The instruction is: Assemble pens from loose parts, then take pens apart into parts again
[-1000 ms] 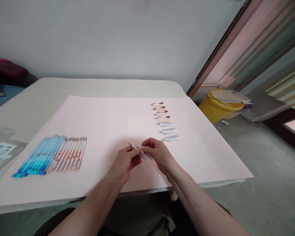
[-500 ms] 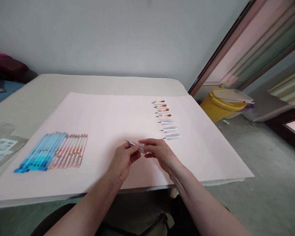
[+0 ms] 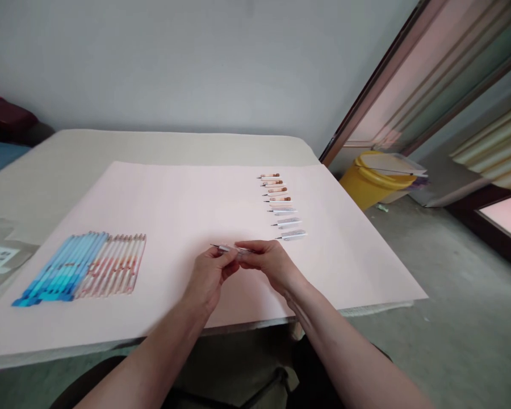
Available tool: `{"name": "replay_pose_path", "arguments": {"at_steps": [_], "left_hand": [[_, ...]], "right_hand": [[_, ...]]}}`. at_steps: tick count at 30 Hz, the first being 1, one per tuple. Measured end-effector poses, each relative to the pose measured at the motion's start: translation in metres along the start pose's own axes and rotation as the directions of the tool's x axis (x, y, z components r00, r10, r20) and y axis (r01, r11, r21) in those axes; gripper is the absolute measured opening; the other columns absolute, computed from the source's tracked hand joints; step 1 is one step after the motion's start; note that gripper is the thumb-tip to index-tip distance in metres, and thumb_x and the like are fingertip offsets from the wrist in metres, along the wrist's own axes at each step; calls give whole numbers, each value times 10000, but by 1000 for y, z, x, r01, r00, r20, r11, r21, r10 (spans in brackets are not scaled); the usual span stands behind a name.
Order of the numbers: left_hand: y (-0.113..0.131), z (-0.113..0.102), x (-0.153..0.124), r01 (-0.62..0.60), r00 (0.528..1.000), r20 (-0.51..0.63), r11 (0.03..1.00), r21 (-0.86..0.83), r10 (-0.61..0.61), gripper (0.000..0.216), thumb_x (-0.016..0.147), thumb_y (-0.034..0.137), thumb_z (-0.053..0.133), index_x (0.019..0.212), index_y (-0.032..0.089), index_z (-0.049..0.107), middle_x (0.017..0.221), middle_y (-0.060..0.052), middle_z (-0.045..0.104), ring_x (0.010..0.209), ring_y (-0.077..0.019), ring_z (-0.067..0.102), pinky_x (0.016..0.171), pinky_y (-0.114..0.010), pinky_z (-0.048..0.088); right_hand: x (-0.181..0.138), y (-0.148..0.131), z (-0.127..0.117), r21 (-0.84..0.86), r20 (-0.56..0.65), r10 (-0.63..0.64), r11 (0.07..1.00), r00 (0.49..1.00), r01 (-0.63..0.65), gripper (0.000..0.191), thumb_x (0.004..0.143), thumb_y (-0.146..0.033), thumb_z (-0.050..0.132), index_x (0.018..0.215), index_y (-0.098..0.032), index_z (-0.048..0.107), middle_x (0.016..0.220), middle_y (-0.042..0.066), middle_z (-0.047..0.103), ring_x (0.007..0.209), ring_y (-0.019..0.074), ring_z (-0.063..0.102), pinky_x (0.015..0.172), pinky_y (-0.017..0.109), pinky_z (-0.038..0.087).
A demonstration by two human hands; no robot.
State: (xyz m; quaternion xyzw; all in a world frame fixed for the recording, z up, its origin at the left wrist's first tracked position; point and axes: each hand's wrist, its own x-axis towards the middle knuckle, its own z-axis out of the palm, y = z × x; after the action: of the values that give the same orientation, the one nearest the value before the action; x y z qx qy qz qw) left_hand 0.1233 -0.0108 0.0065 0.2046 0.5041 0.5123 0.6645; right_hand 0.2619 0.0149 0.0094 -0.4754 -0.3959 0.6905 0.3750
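Between both hands, just above the pink sheet, is a short whitish pen piece [image 3: 223,247] with a thin dark tip pointing left. My left hand [image 3: 210,272] pinches its tip end between thumb and fingers. My right hand [image 3: 270,261] grips the other end, its fingers covering much of the piece. Farther back on the right lies a column of similar short pieces: several with brown ends [image 3: 279,199] and, closer to me, some greyish-white ones [image 3: 292,234]. Over on the left, blue pens [image 3: 68,261] lie side by side against clear, pinkish pens [image 3: 117,264].
The pink sheet [image 3: 183,199] covers most of the pale table [image 3: 174,146], which stands against a grey wall. A plastic packet with a label [image 3: 0,255] lies at the left edge. Beyond the table's right side stands a yellow bucket [image 3: 360,182] on the floor.
My right fingers have closed in flatter over the piece, hiding more of it. The whole view has shifted slightly, so things appear a little farther left.
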Motion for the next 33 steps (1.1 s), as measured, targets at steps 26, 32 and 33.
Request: {"name": "replay_pose_path", "arguments": {"at_steps": [26,32,33], "left_hand": [[-9,2,5,-324,922,-140,918,229,360,231,673,309,679,831,151,622,757,-15,613,692,-122,574,690,-285,484],[-5,8,1,-262,948,-130,943,203,291,269,639,313,708,836,152,621,768,-19,613,705,-127,575,697,-287,474],[-4,9,1,-244,955,-124,949,197,271,274,633,313,712,836,153,620,772,-19,612,707,-128,576,695,-286,471]], "right_hand": [[1,11,5,324,-268,-64,934,961,152,278,584,-184,743,836,-132,637,671,2,632,607,118,609,645,267,515],[4,8,-1,304,-265,-70,940,962,152,209,557,-171,736,738,-121,641,634,0,623,568,108,594,606,249,514],[5,6,-2,294,-261,-72,944,962,151,200,554,-168,736,724,-119,642,623,0,620,557,106,589,597,245,514]]}}
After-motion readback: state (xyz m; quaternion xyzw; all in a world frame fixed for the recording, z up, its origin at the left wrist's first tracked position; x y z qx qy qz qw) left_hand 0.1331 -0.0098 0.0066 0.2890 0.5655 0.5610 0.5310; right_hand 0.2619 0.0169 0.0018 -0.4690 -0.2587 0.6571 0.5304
